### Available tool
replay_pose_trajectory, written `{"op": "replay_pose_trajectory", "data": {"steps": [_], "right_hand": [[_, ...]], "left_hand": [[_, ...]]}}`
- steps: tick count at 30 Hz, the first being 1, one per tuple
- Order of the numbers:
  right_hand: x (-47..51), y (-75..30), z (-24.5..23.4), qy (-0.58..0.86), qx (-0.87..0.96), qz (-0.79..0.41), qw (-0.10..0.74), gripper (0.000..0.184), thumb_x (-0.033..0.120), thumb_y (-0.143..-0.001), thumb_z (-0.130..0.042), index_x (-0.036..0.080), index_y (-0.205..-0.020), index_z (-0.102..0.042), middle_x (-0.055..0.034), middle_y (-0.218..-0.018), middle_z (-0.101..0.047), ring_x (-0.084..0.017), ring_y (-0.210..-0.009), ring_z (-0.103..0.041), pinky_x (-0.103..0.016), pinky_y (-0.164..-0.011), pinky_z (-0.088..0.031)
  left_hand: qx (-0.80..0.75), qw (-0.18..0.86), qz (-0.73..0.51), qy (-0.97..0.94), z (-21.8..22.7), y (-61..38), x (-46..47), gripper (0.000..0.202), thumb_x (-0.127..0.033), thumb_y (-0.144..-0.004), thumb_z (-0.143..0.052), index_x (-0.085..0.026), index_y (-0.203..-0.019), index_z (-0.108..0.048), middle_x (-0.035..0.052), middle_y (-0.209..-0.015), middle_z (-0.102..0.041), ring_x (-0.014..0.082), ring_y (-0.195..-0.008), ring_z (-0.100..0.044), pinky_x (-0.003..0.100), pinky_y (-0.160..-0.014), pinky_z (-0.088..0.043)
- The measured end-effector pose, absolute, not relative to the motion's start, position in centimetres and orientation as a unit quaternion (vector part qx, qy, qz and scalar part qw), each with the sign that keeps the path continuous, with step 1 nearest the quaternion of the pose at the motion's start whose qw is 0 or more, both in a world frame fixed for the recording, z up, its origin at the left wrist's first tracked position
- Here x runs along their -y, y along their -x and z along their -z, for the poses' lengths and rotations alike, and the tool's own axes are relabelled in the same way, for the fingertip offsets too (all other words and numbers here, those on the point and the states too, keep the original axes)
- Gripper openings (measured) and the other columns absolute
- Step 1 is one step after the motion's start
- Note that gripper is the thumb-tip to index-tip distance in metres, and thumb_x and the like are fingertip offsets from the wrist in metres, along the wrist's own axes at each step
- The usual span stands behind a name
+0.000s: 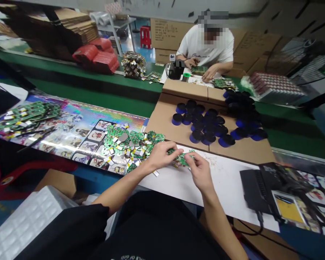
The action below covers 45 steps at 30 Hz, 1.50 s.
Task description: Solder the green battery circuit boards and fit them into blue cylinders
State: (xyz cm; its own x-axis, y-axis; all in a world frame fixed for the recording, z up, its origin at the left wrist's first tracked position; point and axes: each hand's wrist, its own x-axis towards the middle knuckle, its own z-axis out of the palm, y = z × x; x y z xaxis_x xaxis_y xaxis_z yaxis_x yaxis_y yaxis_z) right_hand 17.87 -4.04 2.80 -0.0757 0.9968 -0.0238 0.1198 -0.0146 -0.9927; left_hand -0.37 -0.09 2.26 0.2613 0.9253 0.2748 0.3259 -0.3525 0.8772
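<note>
My left hand (162, 154) and my right hand (198, 169) meet over a white sheet (222, 180) at the bench's front. Both pinch a small round green circuit board (182, 159) between their fingertips. Just left of my hands lies a heap of several similar green boards with small silver battery packs (130, 142). A loose white piece (156, 173) rests on the sheet under my left wrist.
Blue-and-black round caps (206, 126) crowd a flattened cardboard box (165, 122) behind my hands. A black device with cables (262, 187) sits at right. More green boards (27, 115) lie far left. Across the green belt (97, 97) another person (206, 50) handles boards.
</note>
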Motion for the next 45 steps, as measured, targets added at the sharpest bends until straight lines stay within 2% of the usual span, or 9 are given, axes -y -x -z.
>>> {"op": "replay_pose_trajectory", "data": {"steps": [6,9,15,20,26,32,37,42,45], "right_hand": [[-0.3,-9.5,-1.0,0.393,0.492,-0.657,0.414,0.057,0.079,-0.093,-0.051,0.024,-0.081,-0.058,-0.0029,-0.068,-0.067,-0.020,-0.066,-0.065,-0.034,-0.068,-0.057],[-1.8,-7.1,-0.6,0.413,0.591,-0.561,0.407,0.058,0.075,-0.099,-0.043,0.023,-0.086,-0.065,-0.0053,-0.077,-0.072,-0.022,-0.078,-0.069,-0.035,-0.076,-0.058],[-1.7,-11.8,-1.3,0.484,0.702,-0.356,0.381,0.024,0.039,-0.098,-0.064,0.024,-0.113,-0.075,-0.0097,-0.124,-0.075,-0.028,-0.123,-0.063,-0.045,-0.113,-0.043],[4.3,-22.2,0.6,0.663,0.667,-0.165,0.297,0.021,0.039,-0.096,-0.064,0.023,-0.098,-0.076,-0.0112,-0.106,-0.072,-0.032,-0.105,-0.063,-0.048,-0.097,-0.046],[9.9,-26.5,4.3,0.768,0.603,-0.116,0.184,0.036,0.048,-0.094,-0.062,0.020,-0.113,-0.074,-0.0160,-0.113,-0.068,-0.037,-0.106,-0.059,-0.051,-0.090,-0.045],[9.3,-26.3,4.0,0.751,0.551,-0.196,0.306,0.031,0.052,-0.089,-0.064,0.021,-0.092,-0.066,-0.0096,-0.095,-0.071,-0.028,-0.089,-0.062,-0.041,-0.082,-0.046],[9.1,-25.7,0.8,0.651,0.517,-0.279,0.481,0.027,0.044,-0.085,-0.079,0.022,-0.090,-0.064,-0.0042,-0.091,-0.071,-0.020,-0.083,-0.064,-0.035,-0.080,-0.052],[6.4,-22.4,-2.4,0.556,0.502,-0.385,0.539,0.031,0.045,-0.082,-0.086,0.021,-0.095,-0.071,-0.0043,-0.089,-0.074,-0.020,-0.078,-0.071,-0.033,-0.072,-0.058],[4.0,-19.1,-2.4,0.503,0.502,-0.499,0.496,0.036,0.055,-0.091,-0.075,0.019,-0.087,-0.071,-0.0030,-0.074,-0.071,-0.016,-0.062,-0.063,-0.032,-0.063,-0.055]], "left_hand": [[-0.491,0.461,-0.537,-0.508,-2.2,6.1,-0.5,0.054,-0.066,-0.090,-0.068,-0.021,-0.064,-0.054,-0.0027,-0.058,-0.049,0.0134,-0.054,-0.045,0.028,-0.056,-0.038],[-0.539,0.383,-0.546,-0.514,-2.0,8.3,-1.6,0.053,-0.065,-0.094,-0.064,-0.023,-0.063,-0.051,-0.0022,-0.058,-0.046,0.0146,-0.054,-0.043,0.029,-0.056,-0.039],[-0.594,0.094,-0.389,-0.698,-0.5,11.2,-4.6,0.031,-0.047,-0.096,-0.061,-0.021,-0.081,-0.069,0.0075,-0.088,-0.067,0.0259,-0.090,-0.061,0.041,-0.088,-0.048],[-0.572,0.045,-0.408,-0.710,0.3,11.3,-5.3,0.026,-0.043,-0.100,-0.058,-0.022,-0.092,-0.070,0.0099,-0.104,-0.069,0.0279,-0.103,-0.064,0.044,-0.095,-0.050],[-0.487,0.029,-0.487,-0.724,-0.9,6.7,-4.6,0.023,-0.034,-0.102,-0.059,-0.022,-0.085,-0.068,0.0069,-0.098,-0.071,0.0236,-0.098,-0.065,0.043,-0.092,-0.050],[-0.351,0.110,-0.473,-0.801,-0.9,-0.3,-2.2,0.020,-0.029,-0.105,-0.058,-0.019,-0.092,-0.069,0.0076,-0.099,-0.073,0.0209,-0.097,-0.067,0.039,-0.088,-0.052],[-0.249,0.140,-0.408,-0.867,-1.0,-4.1,-0.4,0.031,-0.038,-0.107,-0.054,-0.016,-0.127,-0.066,0.0149,-0.128,-0.070,0.0266,-0.127,-0.061,0.044,-0.109,-0.049],[-0.347,0.162,-0.348,-0.856,-2.4,-3.0,-0.6,0.041,-0.049,-0.108,-0.048,-0.017,-0.093,-0.068,0.0082,-0.092,-0.072,0.0231,-0.094,-0.064,0.041,-0.097,-0.046],[-0.417,0.288,-0.365,-0.781,-2.5,-0.4,-0.7,0.045,-0.055,-0.105,-0.049,-0.019,-0.081,-0.061,0.0023,-0.078,-0.065,0.0181,-0.078,-0.058,0.034,-0.083,-0.044]]}}
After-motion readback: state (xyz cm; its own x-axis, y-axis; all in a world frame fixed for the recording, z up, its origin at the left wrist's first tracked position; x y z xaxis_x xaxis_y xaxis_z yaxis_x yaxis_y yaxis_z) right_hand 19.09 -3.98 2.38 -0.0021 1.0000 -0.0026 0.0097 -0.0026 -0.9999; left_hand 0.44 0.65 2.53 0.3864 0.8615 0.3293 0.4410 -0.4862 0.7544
